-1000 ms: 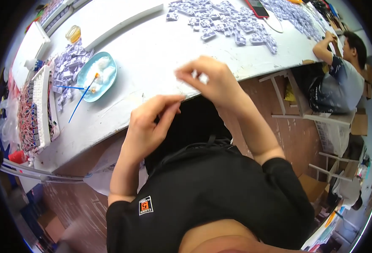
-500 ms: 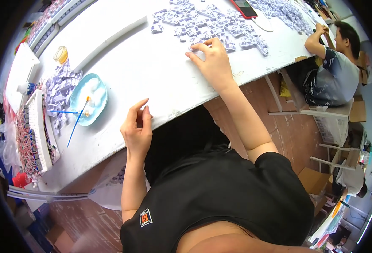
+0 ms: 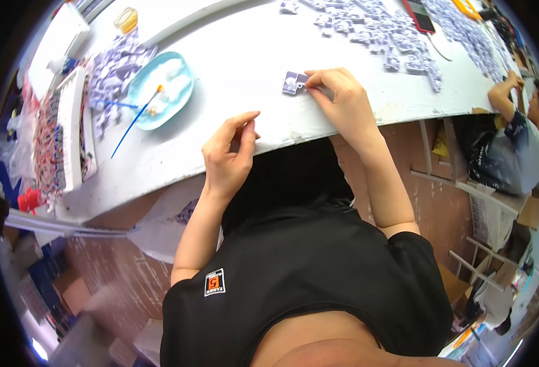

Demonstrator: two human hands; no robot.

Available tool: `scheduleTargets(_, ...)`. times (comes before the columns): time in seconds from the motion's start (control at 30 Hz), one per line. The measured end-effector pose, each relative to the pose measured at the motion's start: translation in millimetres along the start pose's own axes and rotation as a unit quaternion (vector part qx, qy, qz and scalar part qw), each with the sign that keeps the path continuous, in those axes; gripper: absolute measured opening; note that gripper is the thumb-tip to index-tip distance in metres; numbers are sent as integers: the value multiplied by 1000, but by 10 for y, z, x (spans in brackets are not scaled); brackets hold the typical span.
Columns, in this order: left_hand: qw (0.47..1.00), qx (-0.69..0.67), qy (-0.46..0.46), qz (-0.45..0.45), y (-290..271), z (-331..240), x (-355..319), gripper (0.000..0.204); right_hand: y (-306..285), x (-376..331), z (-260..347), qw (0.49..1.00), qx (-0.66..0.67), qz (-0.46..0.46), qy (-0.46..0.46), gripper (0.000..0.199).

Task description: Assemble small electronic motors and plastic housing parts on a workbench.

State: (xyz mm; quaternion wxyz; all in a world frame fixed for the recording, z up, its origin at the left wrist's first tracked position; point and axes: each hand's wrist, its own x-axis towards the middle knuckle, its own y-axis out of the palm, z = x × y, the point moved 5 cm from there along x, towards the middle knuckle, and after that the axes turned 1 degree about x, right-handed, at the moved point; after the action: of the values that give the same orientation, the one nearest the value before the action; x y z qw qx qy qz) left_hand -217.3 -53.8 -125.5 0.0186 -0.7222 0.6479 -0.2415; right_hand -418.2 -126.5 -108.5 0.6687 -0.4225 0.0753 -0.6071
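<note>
Between the thumb and fingers of my right hand [image 3: 341, 101] is a small grey-lavender plastic part [image 3: 293, 84], held just above the white table. My left hand [image 3: 231, 150] hovers by the table's front edge with its fingers bent and thumb close to them; I see nothing in it. To its left stands a light blue dish [image 3: 186, 92] with white cotton-like wads. Two thin blue sticks, one a blue swab-like stick [image 3: 128, 133] with an orange tip, lean on the dish. Many similar loose parts [image 3: 367, 27] are spread at the far right.
Another heap of grey-lavender parts [image 3: 113, 67] lies behind the dish. At left stands a white rack [image 3: 73, 131] with reddish wires. A white strip [image 3: 190, 19] crosses the back. A red-edged phone [image 3: 420, 17] with a cable lies far right, near a seated person [image 3: 508, 147].
My right hand has picked up a small plastic part from the scattered pile and brought it nearer to my left hand. The whole view has shifted and turned.
</note>
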Motion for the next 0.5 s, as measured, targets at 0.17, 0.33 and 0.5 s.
scheduleTargets(0.17,998,44,25,-26,-227,-105,-19,20,241,66,138,995,89,43,-24,9)
scheduleTargets(0.33,982,139,46,-122,-891,-248,-170,27,306,42,251,995,53,59,-67,21)
scheduleTargets(0.5,927,256,64,-267,-1989,-356,-128,26,151,-118,134,996,84,24,-2,37)
